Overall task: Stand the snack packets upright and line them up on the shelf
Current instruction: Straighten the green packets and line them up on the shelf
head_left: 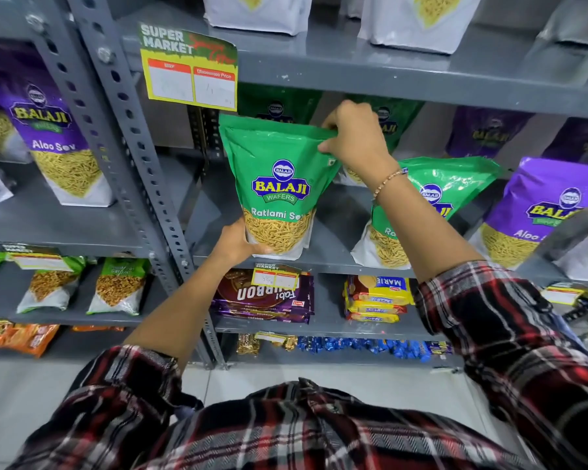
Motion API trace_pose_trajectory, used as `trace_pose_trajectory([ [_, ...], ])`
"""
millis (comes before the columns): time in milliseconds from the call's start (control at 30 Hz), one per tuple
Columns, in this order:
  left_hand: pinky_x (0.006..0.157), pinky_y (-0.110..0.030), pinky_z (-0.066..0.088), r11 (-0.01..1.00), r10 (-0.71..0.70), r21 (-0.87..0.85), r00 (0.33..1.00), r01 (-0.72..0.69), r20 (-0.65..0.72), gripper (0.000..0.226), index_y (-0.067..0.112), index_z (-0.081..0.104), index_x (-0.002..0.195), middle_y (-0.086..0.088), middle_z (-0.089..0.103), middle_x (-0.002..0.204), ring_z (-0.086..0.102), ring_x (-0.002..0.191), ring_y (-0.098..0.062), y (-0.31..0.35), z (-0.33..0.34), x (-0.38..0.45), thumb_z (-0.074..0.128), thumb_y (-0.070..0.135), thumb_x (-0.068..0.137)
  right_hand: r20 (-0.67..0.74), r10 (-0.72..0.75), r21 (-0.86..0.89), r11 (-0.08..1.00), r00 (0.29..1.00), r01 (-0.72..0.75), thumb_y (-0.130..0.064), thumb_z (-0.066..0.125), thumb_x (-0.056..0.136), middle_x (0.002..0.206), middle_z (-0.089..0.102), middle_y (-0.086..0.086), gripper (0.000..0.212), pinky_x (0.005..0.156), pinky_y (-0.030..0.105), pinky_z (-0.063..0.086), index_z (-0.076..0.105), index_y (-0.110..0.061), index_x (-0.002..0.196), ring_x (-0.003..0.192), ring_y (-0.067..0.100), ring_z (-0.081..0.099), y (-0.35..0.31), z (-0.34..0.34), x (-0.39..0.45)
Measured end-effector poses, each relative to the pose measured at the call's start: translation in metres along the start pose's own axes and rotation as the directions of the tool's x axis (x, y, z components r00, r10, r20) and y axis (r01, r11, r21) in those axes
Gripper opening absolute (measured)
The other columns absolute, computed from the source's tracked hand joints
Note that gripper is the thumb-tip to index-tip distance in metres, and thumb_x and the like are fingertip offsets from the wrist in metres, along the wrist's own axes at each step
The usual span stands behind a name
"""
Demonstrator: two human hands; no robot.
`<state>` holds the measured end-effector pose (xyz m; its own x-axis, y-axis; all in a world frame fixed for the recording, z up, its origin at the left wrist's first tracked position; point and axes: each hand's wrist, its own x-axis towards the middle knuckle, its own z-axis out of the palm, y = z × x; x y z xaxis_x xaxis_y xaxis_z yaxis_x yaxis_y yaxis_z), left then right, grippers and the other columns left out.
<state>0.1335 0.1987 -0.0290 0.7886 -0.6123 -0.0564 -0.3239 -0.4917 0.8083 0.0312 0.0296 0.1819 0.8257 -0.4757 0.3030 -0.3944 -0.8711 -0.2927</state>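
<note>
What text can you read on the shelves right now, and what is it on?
"BALAJI WAFERS Ratlami Sev": green snack packet held in both hands.
"BALAJI Aloo Sev": purple snack packet, left bay.
"SUPER MARKET", "Discounted Price": yellow shelf tag; handwriting unreadable.
"MARIE": yellow biscuit packs.
"BOURBON", upside down, partly covered: brown biscuit packs.
Lower tags: blurred.

Glossy green plastic packet (pixel 279 184) with a clear window over rough yellow sev, matt grey painted metal shelf (pixel 336 212) and perforated metal upright (pixel 129 130), paper price tag (pixel 189 67), soft woven plaid cloth sleeve (pixel 510 337), beaded metal bracelet (pixel 387 181)
</note>
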Motion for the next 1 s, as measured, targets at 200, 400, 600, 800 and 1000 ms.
trace_pose_trajectory([
  [200,0.104,-0.044,0.041,0.993,-0.104,-0.061,0.99,0.099,-0.091,0.095,0.008,0.031,0.136,-0.012,0.045,0.138,0.046,0.124,-0.026,-0.026,0.012,-0.013,0.086,0.029,0.061,0.119,-0.107,0.022,0.994,0.987,0.105,-0.047,0.072,0.07,0.124,0.059,0.02,0.071,0.098,0.045,0.045,0.048,-0.008,0.125,0.116,0.037,0.053,0.021,-0.013,-0.012],
  [400,0.07,-0.036,0.049,0.989,0.122,-0.047,0.958,-0.139,-0.26,0.019,0.012,0.058,0.083,-0.003,0.062,0.082,0.058,0.074,-0.018,0.02,0.081,-0.067,0.056,0.03,0.091,0.132,-0.133,0.015,0.991,0.982,0.132,-0.041,0.067,0.076,0.132,0.055,0.012,0.056,0.104,0.04,0.038,0.051,-0.018,0.125,0.122,0.031,0.049,0.093,-0.056,-0.04],
  [600,0.094,-0.033,0.047,0.933,0.294,-0.2,0.954,-0.299,-0.056,0.05,0.009,0.044,0.127,-0.01,0.053,0.127,0.055,0.112,-0.019,0.099,0.15,-0.04,0.065,0.026,0.085,0.233,-0.099,-0.018,0.994,0.967,0.106,-0.034,0.071,0.075,0.121,0.064,0.011,0.052,0.09,0.024,0.038,0.055,-0.015,0.121,0.11,0.024,0.058,0.151,-0.09,-0.046],
  [800,0.107,-0.034,0.036,0.96,0.141,-0.263,0.978,-0.097,0.154,0.126,0.022,0.01,0.144,-0.001,0.033,0.151,0.036,0.134,-0.015,0.117,0.178,-0.008,0.091,0.033,0.049,0.099,-0.169,0.02,0.986,0.981,0.168,-0.033,0.065,0.081,0.113,0.067,0.005,0.029,0.092,0.039,0.049,0.062,-0.019,0.106,0.105,0.025,0.061,0.172,-0.069,-0.056],
  [1000,0.08,-0.02,0.042,0.981,0.064,-0.185,0.997,-0.054,0.052,0.084,0.016,0.046,0.124,0.005,0.06,0.113,0.057,0.106,-0.012,0.131,0.192,-0.005,0.09,0.026,0.053,-0.126,-0.142,0.035,0.988,0.982,0.148,-0.035,0.057,0.086,0.106,0.073,0.004,0.022,0.083,0.041,0.053,0.067,-0.026,0.103,0.1,0.032,0.064,0.175,-0.05,-0.055],
])
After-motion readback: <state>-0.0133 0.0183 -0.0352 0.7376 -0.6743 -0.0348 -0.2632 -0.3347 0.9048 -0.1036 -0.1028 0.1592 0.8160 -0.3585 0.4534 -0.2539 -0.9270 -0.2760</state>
